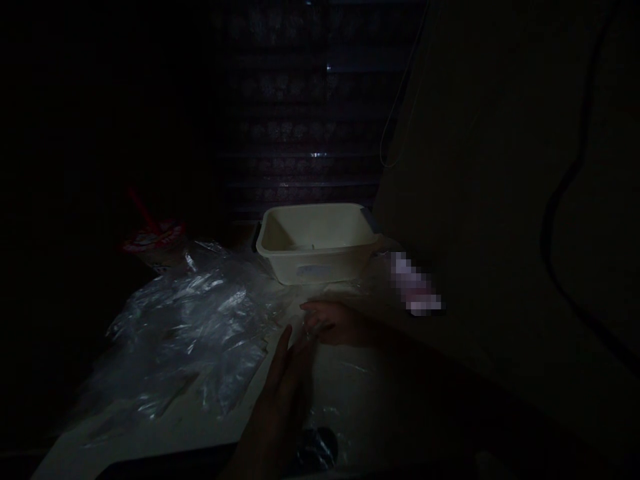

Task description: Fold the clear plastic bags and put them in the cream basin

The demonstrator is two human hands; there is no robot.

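Note:
Both hands are over the pale tabletop in very dim light. My left hand (286,383) reaches up from the bottom edge, its thumb raised apart from its stretched fingers. Beside it, my right hand (340,324) comes in from the right with curled fingers, closed on what looks like a clear plastic bag (325,417). That thin plastic shows only as faint glints between and below the hands, so its outline is hard to tell. A heap of clear plastic bags (200,327) lies to the left of my hands.
A cream plastic basin (325,263) with dark handles stands beyond my hands. At the back left is a cup with a red straw (155,240). A blurred-out pinkish item (415,287) lies at right. A dark cable (547,233) hangs farther right.

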